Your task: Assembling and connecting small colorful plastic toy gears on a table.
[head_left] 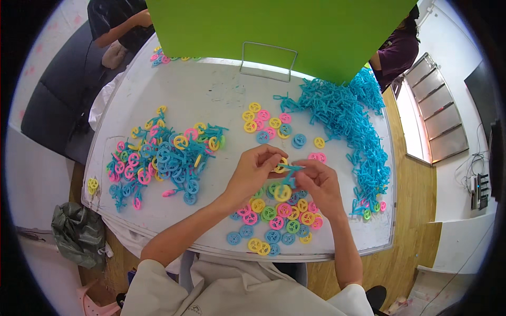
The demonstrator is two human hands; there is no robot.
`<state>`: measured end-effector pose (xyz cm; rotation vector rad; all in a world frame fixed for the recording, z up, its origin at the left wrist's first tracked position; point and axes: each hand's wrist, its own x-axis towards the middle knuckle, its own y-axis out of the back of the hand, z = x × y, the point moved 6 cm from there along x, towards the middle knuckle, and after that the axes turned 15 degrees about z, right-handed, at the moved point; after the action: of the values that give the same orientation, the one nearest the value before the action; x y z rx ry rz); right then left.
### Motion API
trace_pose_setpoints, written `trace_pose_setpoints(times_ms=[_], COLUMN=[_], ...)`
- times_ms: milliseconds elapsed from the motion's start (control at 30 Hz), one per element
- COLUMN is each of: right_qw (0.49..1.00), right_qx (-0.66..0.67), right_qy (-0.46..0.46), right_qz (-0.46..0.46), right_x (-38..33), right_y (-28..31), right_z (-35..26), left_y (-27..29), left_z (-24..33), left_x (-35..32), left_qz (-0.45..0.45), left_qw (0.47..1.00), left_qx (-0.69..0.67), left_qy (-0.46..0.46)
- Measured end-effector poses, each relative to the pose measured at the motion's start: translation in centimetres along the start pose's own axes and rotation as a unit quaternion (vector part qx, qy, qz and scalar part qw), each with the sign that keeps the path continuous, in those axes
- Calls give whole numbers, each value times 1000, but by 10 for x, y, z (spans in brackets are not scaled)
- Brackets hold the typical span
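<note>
My left hand (250,173) pinches a small yellow plastic wheel (281,164) over the near middle of the table. Against it, my right hand (321,185) grips a blue branched plastic piece (290,178) between thumb and fingers. A second yellow wheel (283,193) shows just below the blue piece; whether it is joined to it I cannot tell. Under my hands lie loose wheels (269,213) in pink, yellow, green and blue. Farther off, past my fingers, a smaller scatter of wheels (259,124) rests on the tabletop.
At left is a heap of blue pieces with wheels on them (171,158). A large pile of blue branched pieces (337,113) runs down the right side of the white table (211,79). A green panel (274,31) with a wire handle (269,62) stands at the back; people sit beyond.
</note>
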<state>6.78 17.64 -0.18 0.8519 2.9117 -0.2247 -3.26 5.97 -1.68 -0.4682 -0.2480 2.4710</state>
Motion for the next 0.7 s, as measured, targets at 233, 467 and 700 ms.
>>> trace_pose_setpoints(times_ms=[233,467,700], right_qw=[995,967,845], right_qx=[-41,-128,-336], right_qy=[64,158,280], right_qz=[-57,153,309], right_x=[-6,7,20], right_y=[-12,32,75], right_z=[-3,-12,-38], left_y=[-3,78,120], left_z=[6,124,113], left_x=[-4,-12,-21], left_qz=[-7,291,339], left_qw=[997,777,593], left_qx=[78,423,651], left_qy=[-22,-365,-332])
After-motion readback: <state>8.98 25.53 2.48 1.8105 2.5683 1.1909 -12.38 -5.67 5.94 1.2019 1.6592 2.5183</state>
